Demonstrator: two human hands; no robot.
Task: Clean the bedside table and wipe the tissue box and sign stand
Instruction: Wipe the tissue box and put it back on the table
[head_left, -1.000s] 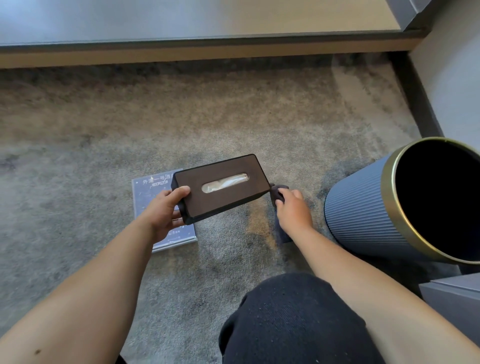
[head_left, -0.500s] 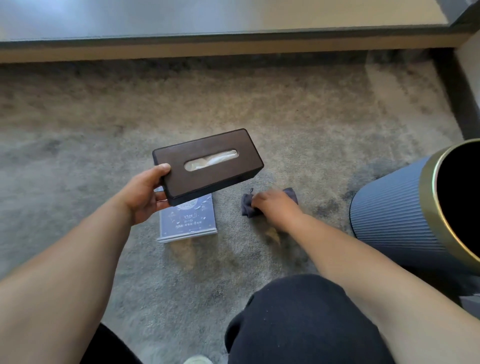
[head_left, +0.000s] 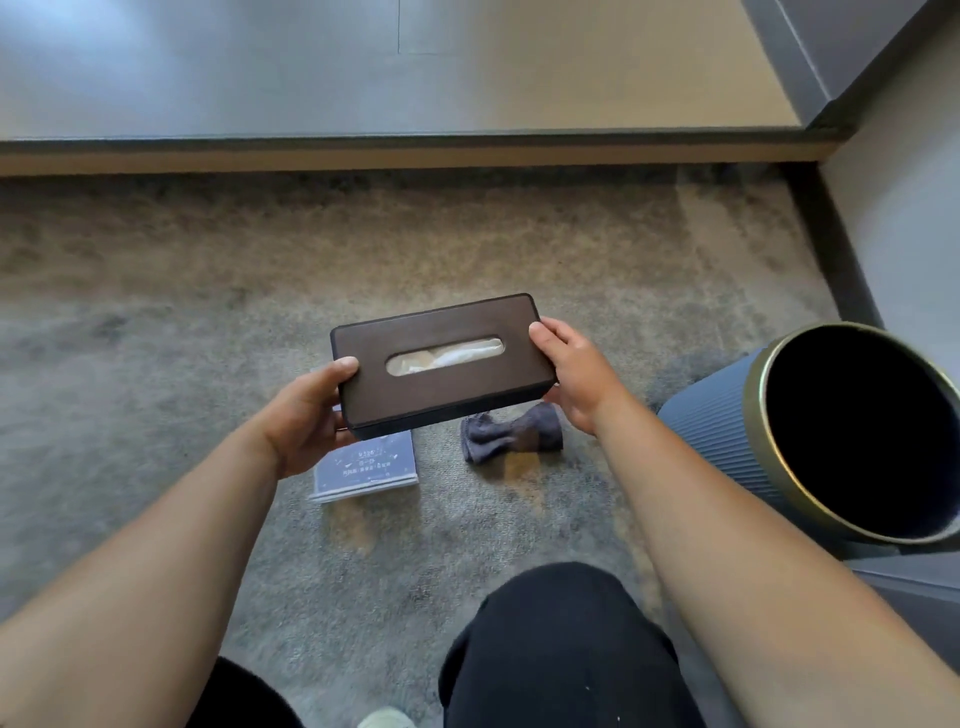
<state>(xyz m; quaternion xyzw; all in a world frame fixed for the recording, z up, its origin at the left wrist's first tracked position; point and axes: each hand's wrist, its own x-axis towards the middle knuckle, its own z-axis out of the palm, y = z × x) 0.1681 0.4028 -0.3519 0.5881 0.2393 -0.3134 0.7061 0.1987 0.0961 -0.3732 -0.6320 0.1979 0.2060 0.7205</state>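
Note:
A dark brown tissue box (head_left: 441, 332) with a white tissue showing in its slot hangs level above the carpet. My left hand (head_left: 306, 415) grips its left end, thumb on top. My right hand (head_left: 576, 374) grips its right end, fingers curled over the edge. Under the box, the bluish sign stand (head_left: 366, 467) lies flat on the carpet, partly hidden. A crumpled grey cloth (head_left: 514, 434) lies on the carpet just right of the sign stand, below my right hand and free of it.
A blue ribbed waste bin (head_left: 727, 441) with a gold rim lies tilted at the right. A grey platform (head_left: 363, 78) with a wooden edge runs across the back. My dark-trousered knee (head_left: 561, 649) is at the bottom. Grey carpet (head_left: 156, 322) spreads to the left.
My right hand let go of the grey cloth on the carpet and rose to take the box's right end. The box shifted right and now sits between both hands.

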